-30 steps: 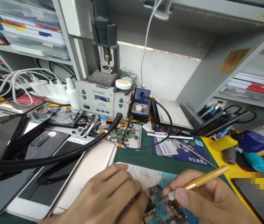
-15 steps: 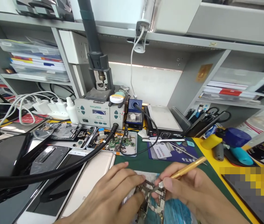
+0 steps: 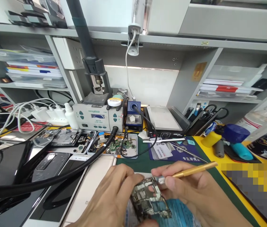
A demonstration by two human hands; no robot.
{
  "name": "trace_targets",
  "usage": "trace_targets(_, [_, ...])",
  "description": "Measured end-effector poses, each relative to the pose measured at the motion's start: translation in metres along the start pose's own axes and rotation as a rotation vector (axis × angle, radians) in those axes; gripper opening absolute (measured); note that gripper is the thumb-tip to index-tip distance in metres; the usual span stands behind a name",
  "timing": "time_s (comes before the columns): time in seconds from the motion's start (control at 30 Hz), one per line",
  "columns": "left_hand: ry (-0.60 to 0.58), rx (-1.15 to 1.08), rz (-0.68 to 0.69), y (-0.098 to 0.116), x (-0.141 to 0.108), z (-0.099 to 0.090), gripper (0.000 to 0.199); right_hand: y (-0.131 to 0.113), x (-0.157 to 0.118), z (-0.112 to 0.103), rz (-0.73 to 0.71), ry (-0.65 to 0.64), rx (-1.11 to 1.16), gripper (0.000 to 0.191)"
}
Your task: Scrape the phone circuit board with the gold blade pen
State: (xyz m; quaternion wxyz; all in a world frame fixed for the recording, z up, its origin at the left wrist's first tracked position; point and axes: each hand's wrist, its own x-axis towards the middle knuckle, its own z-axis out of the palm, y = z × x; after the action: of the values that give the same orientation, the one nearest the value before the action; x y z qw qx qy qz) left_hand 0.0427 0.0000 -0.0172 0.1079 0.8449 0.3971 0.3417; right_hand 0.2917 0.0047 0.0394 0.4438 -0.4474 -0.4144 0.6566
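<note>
A phone circuit board (image 3: 149,198), with metal shields and cut-outs, sits low in the middle of the head view. My left hand (image 3: 111,194) is closed on its left side, fingers at its top edge and thumb at the bottom. My right hand (image 3: 192,186) pinches a gold-handled knife (image 3: 195,169) near its silver collar, by the board's upper right corner. Its flat tip is blurred and partly hidden, so contact with the board is unclear. Under the board shows a blue streaked surface (image 3: 182,209) on a green mat (image 3: 220,183).
Phones (image 3: 60,186) lie at the left, crossed by a thick black hose (image 3: 76,173). Behind them are a tray of circuit parts (image 3: 124,145), a grey soldering station (image 3: 95,116) and a flat heating plate (image 3: 160,118). Tweezers (image 3: 187,151) rest at the right.
The knife has moved from over the board's upper part to its upper right corner. More of the board shows, as my left fingers have shifted to its edges. The view has turned slightly right.
</note>
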Motion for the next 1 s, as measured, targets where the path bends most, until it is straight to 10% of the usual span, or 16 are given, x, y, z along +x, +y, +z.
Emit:
trace_targets(0.37, [0.176, -0.047, -0.108, -0.002, 0.006, 0.015, 0.066, 0.007, 0.003, 0.002, 0.031, -0.026, -0.063, 0.030])
trace_targets(0.6, [-0.005, -0.341, -0.101, -0.004, 0.014, 0.003, 0.012, -0.003, -0.004, -0.013, -0.066, -0.139, -0.358, 0.023])
trace_targets(1.0, [-0.104, -0.494, -0.205, -0.001, 0.020, -0.009, 0.014, -0.011, -0.004, -0.016, -0.292, -0.036, -0.513, 0.014])
